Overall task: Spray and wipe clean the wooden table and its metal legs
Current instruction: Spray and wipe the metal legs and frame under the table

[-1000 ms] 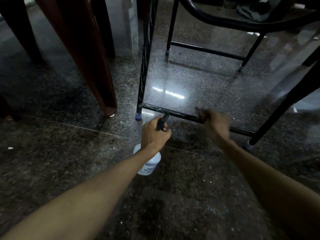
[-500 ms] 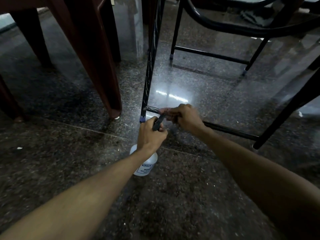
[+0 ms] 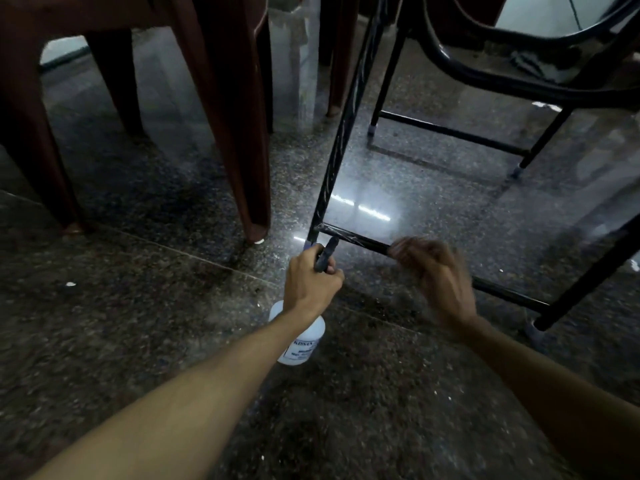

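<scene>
Low over the dark stone floor, my left hand (image 3: 311, 282) is shut on the black trigger head of a white spray bottle (image 3: 301, 344), whose nozzle points at the table's lower black metal crossbar (image 3: 360, 239). That bar joins the upright front leg (image 3: 343, 133) to a slanted leg (image 3: 588, 282) at the right. My right hand (image 3: 436, 275) lies over the crossbar, right of the bottle, with its fingers curled around the bar. It is motion-blurred, and I cannot make out a cloth in it. The wooden tabletop is out of view.
Brown plastic chair legs (image 3: 239, 133) stand close to the left of the front leg. A black curved chair frame (image 3: 485, 77) hangs over the upper right. A rear crossbar (image 3: 450, 131) runs between two far legs. The glossy floor reflects a light strip (image 3: 367, 209).
My right hand slid left along the crossbar up to the bottle nozzle, then back to the right. The left hand kept hold of the spray bottle. The view tilted up slightly.
</scene>
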Demonstrator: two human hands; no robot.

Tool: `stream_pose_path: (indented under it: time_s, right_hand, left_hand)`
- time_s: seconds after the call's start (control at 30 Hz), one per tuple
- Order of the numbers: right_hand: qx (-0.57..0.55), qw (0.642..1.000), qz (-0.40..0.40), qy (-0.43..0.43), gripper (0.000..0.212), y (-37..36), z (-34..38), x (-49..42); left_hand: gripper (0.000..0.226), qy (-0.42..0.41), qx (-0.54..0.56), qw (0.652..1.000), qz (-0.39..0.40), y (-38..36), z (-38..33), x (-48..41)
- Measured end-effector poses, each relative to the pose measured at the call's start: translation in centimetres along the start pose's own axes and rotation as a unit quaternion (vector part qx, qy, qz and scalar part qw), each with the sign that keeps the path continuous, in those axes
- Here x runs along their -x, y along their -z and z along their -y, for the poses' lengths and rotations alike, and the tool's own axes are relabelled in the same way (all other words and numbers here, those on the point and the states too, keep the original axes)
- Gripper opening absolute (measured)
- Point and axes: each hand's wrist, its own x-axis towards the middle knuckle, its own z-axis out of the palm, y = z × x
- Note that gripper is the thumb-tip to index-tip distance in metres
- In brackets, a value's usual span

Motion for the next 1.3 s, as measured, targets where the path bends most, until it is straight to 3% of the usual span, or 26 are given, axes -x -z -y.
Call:
stream_pose_path:
  time_s: [0.03,0.1,0.17,0.23,0.33,0.43,0.67,0.73,0.8,0.87,0.93,1.0,1.03,1.1,1.17,1.23,1.3]
  right_hand:
    - [-0.012,0.996,-0.049,-0.07,0.025,0.6,-0.1,-1.1]
    - [-0.007,0.987,-0.034,-0.159,0.025,0.7,0.6,-3.4]
    - [-0.008,0.987,0.068,-0.142,0.019,-0.7,2.6,-5.6]
    - [-0.016,0.986,0.141,-0.09,0.029,-2.2,3.8,-7.2]
    - [-0.053,0.975,0.171,-0.132,0.029,-1.6,2.9,-8.2]
    - [0.011,0.973,0.168,-0.16,0.028,-0.4,1.2,-7.6]
    - [-0.051,0.99,0.09,-0.092,0.046,-4.6,5.8,-8.7]
    - [-0.061,0.993,0.092,-0.036,0.047,-5.4,7.8,-8.6]
    - [-0.027,0.993,0.116,0.024,0.053,-6.6,8.8,-8.0]
    - [0.006,0.995,0.095,0.031,0.045,-6.6,7.7,-7.6]
    - [-0.004,0.996,0.066,-0.056,0.026,-5.4,6.4,-7.9]
    - [-0.03,0.983,0.088,-0.156,0.023,-4.9,6.7,-9.8]
    - [-0.053,0.979,0.115,-0.158,0.025,-5.3,7.6,-10.6]
    - [-0.103,0.98,0.13,-0.11,0.029,-6.0,10.5,-10.5]
    - [-0.093,0.991,0.092,-0.019,0.028,-6.5,11.1,-8.8]
    - [0.032,0.987,0.114,0.113,0.018,-6.8,8.9,-5.9]
    - [0.171,0.956,0.159,0.18,0.031,-6.8,6.9,-3.5]
  left_hand:
    - [0.011,0.001,-0.002,1.0,-0.001,0.0,0.1,-0.1]
    - [0.012,0.004,-0.007,1.0,-0.001,-0.2,0.3,-0.1]
    - [0.013,0.009,-0.012,1.0,0.001,-0.2,0.3,-0.1]
    - [0.014,0.018,-0.014,1.0,0.005,0.1,-0.1,-0.1]
    - [0.015,0.033,-0.018,0.999,0.004,0.6,-0.5,-0.9]
    - [0.015,0.041,-0.018,0.999,-0.013,1.0,-0.4,-1.6]
    - [0.02,0.083,-0.06,0.994,-0.036,0.8,0.4,-1.6]
    - [0.018,0.09,-0.063,0.993,-0.049,1.2,0.5,-1.6]
    - [0.021,0.099,-0.064,0.991,-0.057,1.6,0.6,-1.3]
    - [0.027,0.084,-0.052,0.994,-0.049,2.1,0.7,-1.1]
    - [0.03,0.066,-0.044,0.996,-0.046,3.0,0.7,-1.2]
    - [0.031,0.048,-0.048,0.996,-0.049,3.7,1.1,-1.5]
    - [0.032,0.043,-0.054,0.996,-0.05,3.8,1.4,-1.7]
    - [0.035,0.038,-0.058,0.996,-0.052,3.7,1.8,-1.6]
    - [0.032,0.034,-0.057,0.997,-0.051,3.7,1.8,-1.5]
    - [0.025,0.035,-0.055,0.996,-0.055,4.0,1.8,-1.4]
    - [0.018,0.033,-0.055,0.996,-0.06,4.1,1.8,-1.5]
